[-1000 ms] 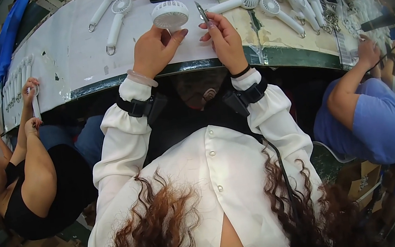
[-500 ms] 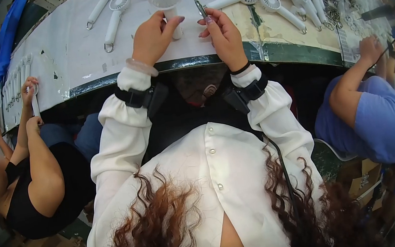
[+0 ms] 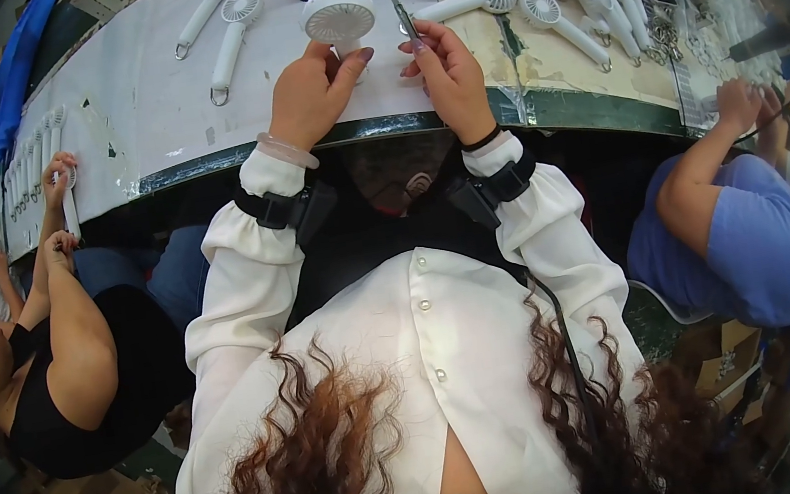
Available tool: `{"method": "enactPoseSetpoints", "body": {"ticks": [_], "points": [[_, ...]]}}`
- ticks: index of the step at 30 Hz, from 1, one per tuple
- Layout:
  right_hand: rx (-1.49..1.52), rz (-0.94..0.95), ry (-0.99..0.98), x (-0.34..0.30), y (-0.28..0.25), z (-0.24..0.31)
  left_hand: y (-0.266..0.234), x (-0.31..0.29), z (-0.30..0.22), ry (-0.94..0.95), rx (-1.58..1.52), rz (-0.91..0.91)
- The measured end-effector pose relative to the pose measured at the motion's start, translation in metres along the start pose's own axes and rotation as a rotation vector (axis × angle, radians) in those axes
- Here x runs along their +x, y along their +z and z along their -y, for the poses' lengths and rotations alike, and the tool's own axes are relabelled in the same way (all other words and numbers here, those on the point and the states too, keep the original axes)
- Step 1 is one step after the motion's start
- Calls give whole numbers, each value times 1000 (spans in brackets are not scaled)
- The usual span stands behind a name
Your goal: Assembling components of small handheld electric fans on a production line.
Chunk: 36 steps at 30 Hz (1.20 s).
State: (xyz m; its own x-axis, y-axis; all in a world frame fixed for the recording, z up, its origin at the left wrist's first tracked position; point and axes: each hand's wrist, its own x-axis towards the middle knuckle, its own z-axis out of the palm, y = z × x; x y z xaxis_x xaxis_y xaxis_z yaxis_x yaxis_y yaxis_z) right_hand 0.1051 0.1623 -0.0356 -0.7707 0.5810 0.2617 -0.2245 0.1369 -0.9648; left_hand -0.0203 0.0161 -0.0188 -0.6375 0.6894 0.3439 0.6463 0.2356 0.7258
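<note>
My left hand (image 3: 308, 97) is wrapped round the handle of a white handheld fan (image 3: 339, 17). The round grille of this fan tilts up toward me above the table, and my fingers cover most of its handle. Between the thumb and fingers of my right hand (image 3: 457, 85) is a slim, pointed metal tool (image 3: 405, 19), its tip aimed away from me. The tip stays apart from the fan, just to its right. Whether the tool is tweezers or a blade, I cannot tell.
Several white fans (image 3: 543, 9) with metal loops lie heaped at the back right. Another fan (image 3: 231, 53) lies back left on the white table (image 3: 145, 120). A dark-topped person (image 3: 70, 374) sits left beside a row of fans; a blue-shirted person (image 3: 751, 227) sits right.
The fan in my left hand has come lower and its head has tipped, so more of the grille face shows. My right hand has barely moved with the metal tool.
</note>
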Motion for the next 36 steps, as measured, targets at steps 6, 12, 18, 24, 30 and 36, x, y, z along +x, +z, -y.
{"method": "enactPoseSetpoints", "body": {"ticks": [6,12,18,24,30,36], "points": [[-6,-4,1,0,1,1,-4,1,-3,-11,4,25],[5,1,7,0,0,-1,-4,0,1,1,39,27],[1,7,-4,1,-1,-1,-8,-2,-2,-13,57,60],[0,9,-18,0,0,-3,-13,-6,-8,27,73,79],[0,15,-27,0,1,-1,-7,4,5,50,3,6],[2,-6,-20,0,0,0,-10,31,2,-94,82,102]]}}
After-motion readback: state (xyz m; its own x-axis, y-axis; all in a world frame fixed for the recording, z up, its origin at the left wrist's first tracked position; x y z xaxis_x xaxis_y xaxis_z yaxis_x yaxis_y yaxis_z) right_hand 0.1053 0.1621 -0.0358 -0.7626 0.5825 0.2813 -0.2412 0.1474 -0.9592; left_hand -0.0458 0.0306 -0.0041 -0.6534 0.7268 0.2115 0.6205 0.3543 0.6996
